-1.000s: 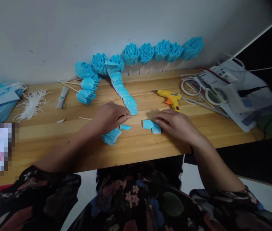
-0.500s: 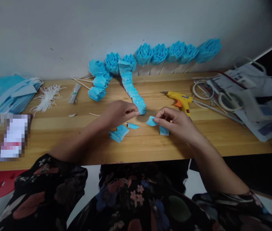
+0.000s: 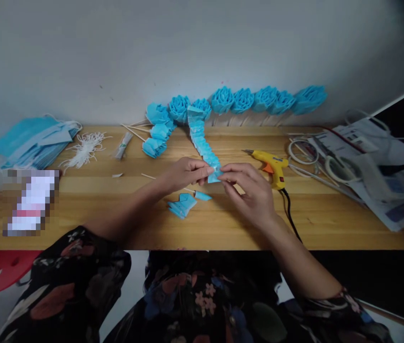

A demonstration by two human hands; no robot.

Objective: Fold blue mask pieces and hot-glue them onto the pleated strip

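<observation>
A long row of overlapping blue folded petals (image 3: 198, 138) runs across the wooden table toward me. At its near end my left hand (image 3: 191, 173) is closed, thumb and fingers pinching the edge of the last petals. My right hand (image 3: 250, 190) meets it from the other side, its fingertips pinched on a blue petal (image 3: 214, 178) at that same end. Just in front of my left hand lie a stick with a blue wrapped tip (image 3: 202, 196) and a few loose blue petals (image 3: 182, 206). To the right of my right hand rests a yellow glue gun (image 3: 271, 166).
Finished blue flowers on sticks (image 3: 243, 100) line the wall. At left are a stack of blue masks (image 3: 37, 140), white ear loops (image 3: 86, 148), a small clear packet (image 3: 123, 145) and a blurred phone (image 3: 32, 202). Tape rolls (image 3: 341, 169) and papers (image 3: 395, 209) crowd the right.
My right hand has moved left, bringing a blue petal to the near end of the row beside my left hand. The view has shifted slightly, and the glue gun's cord now shows.
</observation>
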